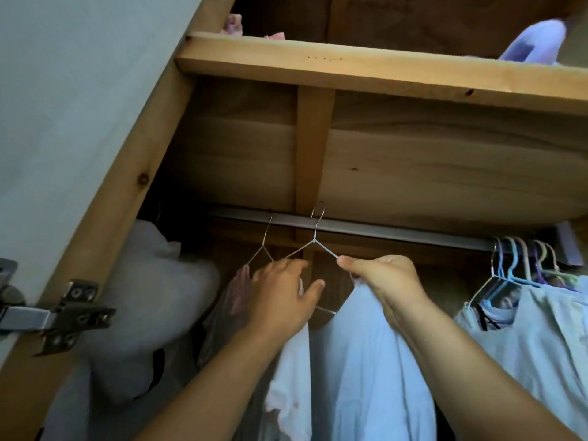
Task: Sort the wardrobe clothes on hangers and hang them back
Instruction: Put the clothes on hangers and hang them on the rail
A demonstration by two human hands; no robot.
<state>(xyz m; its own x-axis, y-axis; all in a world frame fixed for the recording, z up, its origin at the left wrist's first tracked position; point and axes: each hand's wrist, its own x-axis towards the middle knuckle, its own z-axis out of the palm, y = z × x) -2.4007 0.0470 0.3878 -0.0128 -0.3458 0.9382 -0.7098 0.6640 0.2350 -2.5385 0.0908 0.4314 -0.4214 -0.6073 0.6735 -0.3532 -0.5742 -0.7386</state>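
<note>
Both forearms reach up from the bottom edge toward the wardrobe rail. The right hand (380, 281) pinches the right shoulder of a wire hanger (313, 241) between thumb and curled fingers, gripping it together with the top edge of the pale blue shirt (366, 361) that hangs from it. The left hand (284, 292) is spread loosely, fingers relaxed and slightly bent, lying against the hanger's left side and the white garment (291, 370) beneath it; whether it actually grips anything cannot be told. The hanger's hook stands just at the metal rail (381, 232), in front of it, and whether it sits over the rail is unclear. Just left of it a second wire hanger (262, 246) carries a pinkish garment (237, 291). Farther left a pale bundle (152, 300) fills the corner beside the door hinge (60, 313). At the right end of the rail a cluster of coloured hangers (521, 262) holds light shirts (541, 338). Above, the wooden shelf (366, 70) bears a lilac item (537, 43) and pink cloth (234, 25).
</note>
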